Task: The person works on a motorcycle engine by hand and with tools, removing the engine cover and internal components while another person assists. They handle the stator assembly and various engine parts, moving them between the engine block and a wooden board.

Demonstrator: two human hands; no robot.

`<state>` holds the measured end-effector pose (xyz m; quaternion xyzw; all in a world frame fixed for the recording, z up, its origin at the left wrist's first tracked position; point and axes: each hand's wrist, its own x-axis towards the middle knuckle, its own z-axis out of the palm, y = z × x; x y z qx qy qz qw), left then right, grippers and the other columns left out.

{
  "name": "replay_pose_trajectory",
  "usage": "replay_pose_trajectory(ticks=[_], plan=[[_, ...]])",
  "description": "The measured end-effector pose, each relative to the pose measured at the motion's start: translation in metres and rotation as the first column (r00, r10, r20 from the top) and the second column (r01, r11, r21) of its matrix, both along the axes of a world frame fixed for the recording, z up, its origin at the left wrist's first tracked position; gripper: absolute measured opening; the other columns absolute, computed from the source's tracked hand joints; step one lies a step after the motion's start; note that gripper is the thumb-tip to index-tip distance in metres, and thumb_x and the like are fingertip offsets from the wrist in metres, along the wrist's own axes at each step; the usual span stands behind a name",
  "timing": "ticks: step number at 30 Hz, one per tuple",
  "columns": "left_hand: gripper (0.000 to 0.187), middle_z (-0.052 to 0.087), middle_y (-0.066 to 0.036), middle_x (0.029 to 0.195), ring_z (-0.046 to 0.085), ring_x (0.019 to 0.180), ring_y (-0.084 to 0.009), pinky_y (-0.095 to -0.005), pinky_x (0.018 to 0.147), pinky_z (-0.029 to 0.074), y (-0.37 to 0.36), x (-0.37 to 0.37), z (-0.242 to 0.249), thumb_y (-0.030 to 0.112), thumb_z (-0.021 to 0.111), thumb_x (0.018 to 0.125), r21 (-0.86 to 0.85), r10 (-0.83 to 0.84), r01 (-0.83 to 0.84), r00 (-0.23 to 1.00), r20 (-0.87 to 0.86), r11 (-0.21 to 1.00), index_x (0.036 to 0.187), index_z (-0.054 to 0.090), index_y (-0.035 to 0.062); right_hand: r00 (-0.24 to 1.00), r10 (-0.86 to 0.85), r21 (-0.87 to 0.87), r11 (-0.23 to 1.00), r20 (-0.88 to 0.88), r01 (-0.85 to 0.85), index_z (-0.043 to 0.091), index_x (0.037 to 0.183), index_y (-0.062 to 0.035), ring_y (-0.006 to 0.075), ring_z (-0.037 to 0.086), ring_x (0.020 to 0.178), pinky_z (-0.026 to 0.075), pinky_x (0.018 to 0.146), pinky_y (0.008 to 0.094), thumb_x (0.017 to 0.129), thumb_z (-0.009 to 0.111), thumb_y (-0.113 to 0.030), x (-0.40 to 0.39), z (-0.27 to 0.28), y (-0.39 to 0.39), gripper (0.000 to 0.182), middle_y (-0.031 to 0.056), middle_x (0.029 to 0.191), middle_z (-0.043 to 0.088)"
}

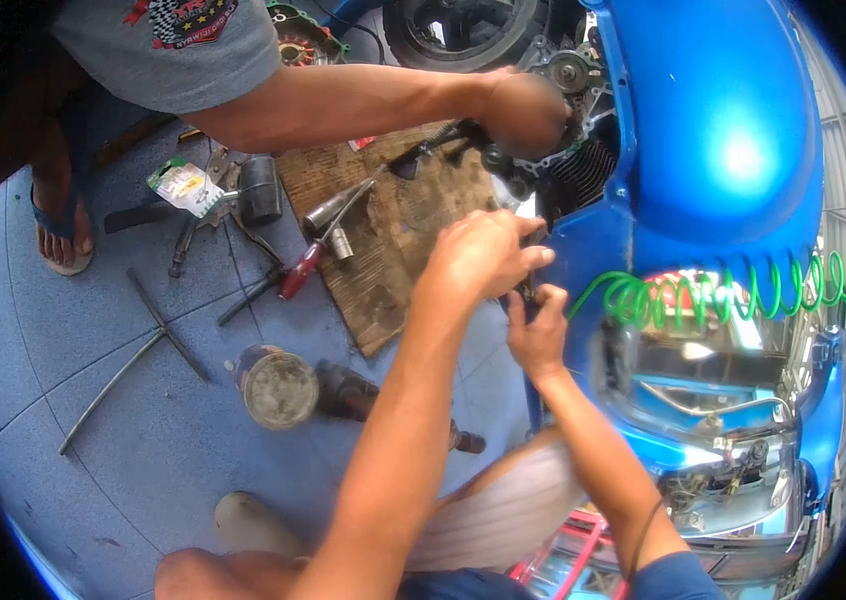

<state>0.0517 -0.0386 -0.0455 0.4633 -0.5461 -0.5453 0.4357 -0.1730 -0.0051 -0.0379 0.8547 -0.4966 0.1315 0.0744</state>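
Observation:
My left hand (483,252) is in front of the blue body panel (588,245), its fingers bent and pointing right. Whatever lies in its grip is mostly hidden; a small dark piece (528,291) shows just below it. Close underneath, my right hand (540,332) has its fingers closed around the end of a green coiled air hose (633,298), which stretches off to the right. Beyond my hands, another person's hand (525,112) reaches to the exposed engine (583,150), next to its finned cylinder.
Stained cardboard (393,230) holds sockets and a red-handled screwdriver (303,270). A dirty can (281,390) stands near my legs. A T-shaped wrench (161,330) and several tools lie on the blue floor tiles. The other person's sandalled foot (63,225) is at left, a wheel (463,30) at top.

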Motion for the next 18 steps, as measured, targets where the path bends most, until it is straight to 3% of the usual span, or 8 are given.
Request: replay_pose_trajectory(ticks=[18], plan=[[0.052, 0.074, -0.019, 0.083, 0.075, 0.087, -0.0276, -0.0436, 0.089, 0.054, 0.0003, 0.0007, 0.0004, 0.045, 0.069, 0.088, 0.014, -0.029, 0.029, 0.999, -0.028, 0.999, 0.134, 0.066, 0.0217, 1.0, 0.016, -0.02, 1.0, 0.007, -0.016, 0.04, 0.106, -0.0027, 0.0377, 0.056, 0.058, 0.046, 0.055, 0.0455, 0.093, 0.071, -0.016, 0.0011, -0.0001, 0.0001, 0.036, 0.016, 0.072, 0.051]])
